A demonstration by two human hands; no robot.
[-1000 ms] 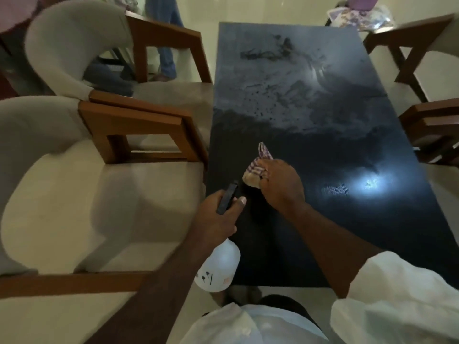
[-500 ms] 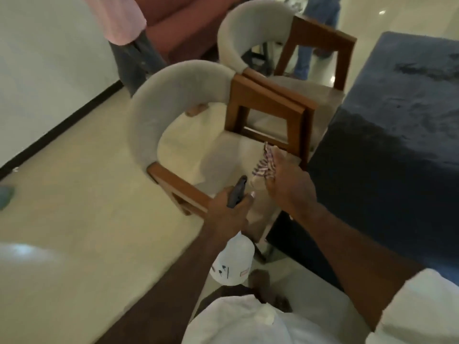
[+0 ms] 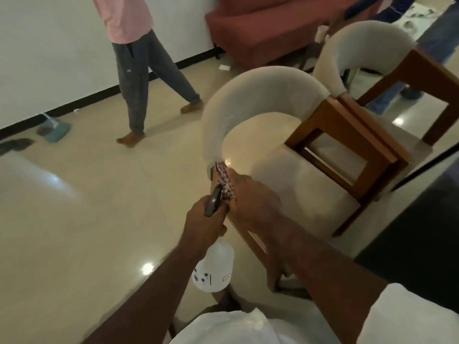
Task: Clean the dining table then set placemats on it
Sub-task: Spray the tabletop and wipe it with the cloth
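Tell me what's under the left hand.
A white plastic spray bottle hangs under the left hand, whose grip is round its dark trigger head. The hand covers the bottle's neck.

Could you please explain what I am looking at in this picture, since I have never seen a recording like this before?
There is no machine here. A person wears a wide-angle camera on the head, so the single picture looks forward and down at that person's own arms. The left hand grips a white spray bottle by its dark trigger head, and the bottle hangs below the fist. The right hand holds a bunched checked cloth in front of the nearest chair, which has a pale padded back and wooden arms. The dining table shows only as a dark corner at the right edge. Further off, another person in a pink shirt crosses the tiled floor, and a red sofa stands by the wall.
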